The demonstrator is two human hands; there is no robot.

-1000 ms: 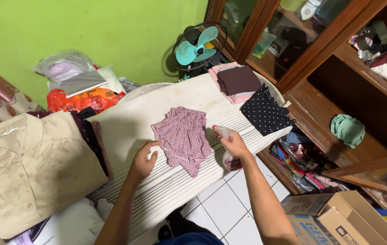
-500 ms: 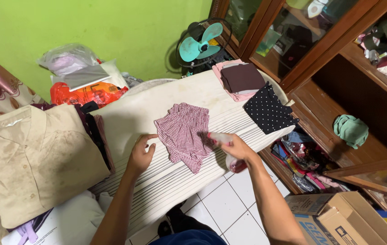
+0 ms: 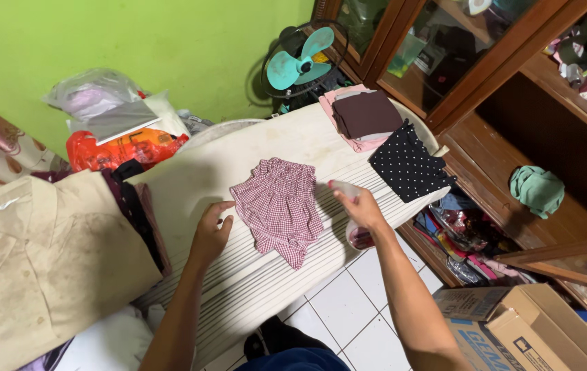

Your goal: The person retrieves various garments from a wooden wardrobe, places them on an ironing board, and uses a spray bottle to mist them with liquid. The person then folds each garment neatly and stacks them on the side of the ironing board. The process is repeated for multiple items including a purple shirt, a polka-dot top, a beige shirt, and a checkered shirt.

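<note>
In the middle of the bench (image 3: 293, 148) lies a small red-checked garment (image 3: 278, 209). The left hand (image 3: 211, 233) rests flat at its left edge, fingers spread, pinning the cloth. The right hand (image 3: 361, 213) grips a spray bottle (image 3: 357, 227) near the bench's right edge. A good mist likely needs the nozzle aimed squarely at the fabric while the cloth stays flat.

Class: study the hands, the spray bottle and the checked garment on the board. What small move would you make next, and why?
Probably squeeze the spray bottle: the right hand grips it with the nozzle facing the checked garment, while the left hand rests on the ironing board at the garment's edge.
</note>
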